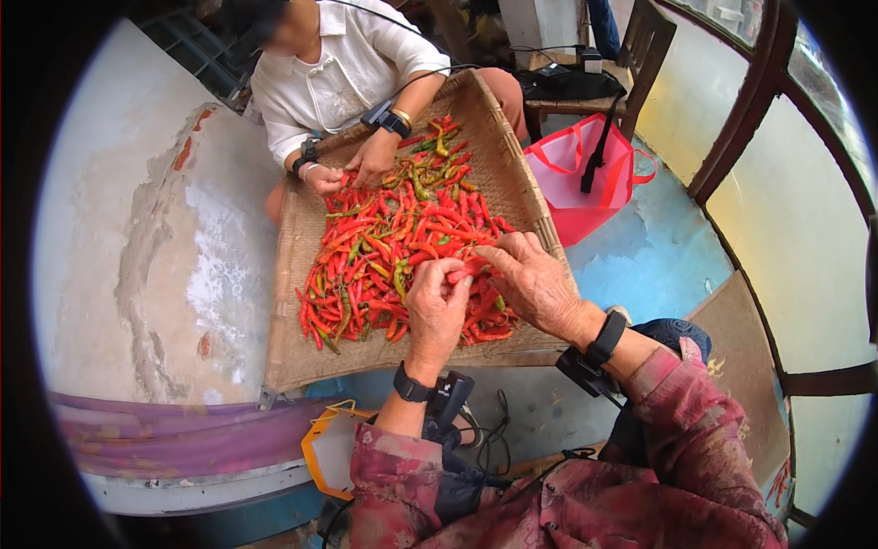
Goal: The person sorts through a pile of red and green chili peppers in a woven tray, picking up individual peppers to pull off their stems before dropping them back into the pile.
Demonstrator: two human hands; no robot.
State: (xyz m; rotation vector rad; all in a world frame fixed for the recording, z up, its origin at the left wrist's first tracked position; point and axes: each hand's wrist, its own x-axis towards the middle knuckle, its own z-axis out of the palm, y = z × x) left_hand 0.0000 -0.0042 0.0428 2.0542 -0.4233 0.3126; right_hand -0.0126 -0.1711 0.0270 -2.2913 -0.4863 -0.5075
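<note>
In the head view, right at the centre of the clock, we have both hands at work on one red pepper (468, 270), lifted just over the heap! The left hand (437, 302), in from six o'clock, has thumb and fingers pinched around it; the right hand (532, 282), reaching in from four o'clock, nips the same pepper at its far end, fingertips almost meeting the other hand's. Underneath and away toward eleven, a broad pile of peppers (430, 224), mostly red with green and yellowish ones mixed in, spreads across a woven tray (297, 242), its bare weave showing along the nine o'clock side. Black wristbands on both wrists, mottled red sleeves behind them. Up at eleven, a co-worker (329, 87) in a white shirt leans over the far rim, both of that person's hands together at the pile's edge, over a red pepper or two, too small to tell exactly. Swing round to one o'clock: a wooden chair (647, 57) with dark gear on its seat. At two, a pale bag with red edges (585, 206) on the blue floor; at three, framed window panes. Down at seven, a yellow-edged bag (317, 457); at eight, purple cloth (183, 435) below the patchy wall (101, 256).
</note>
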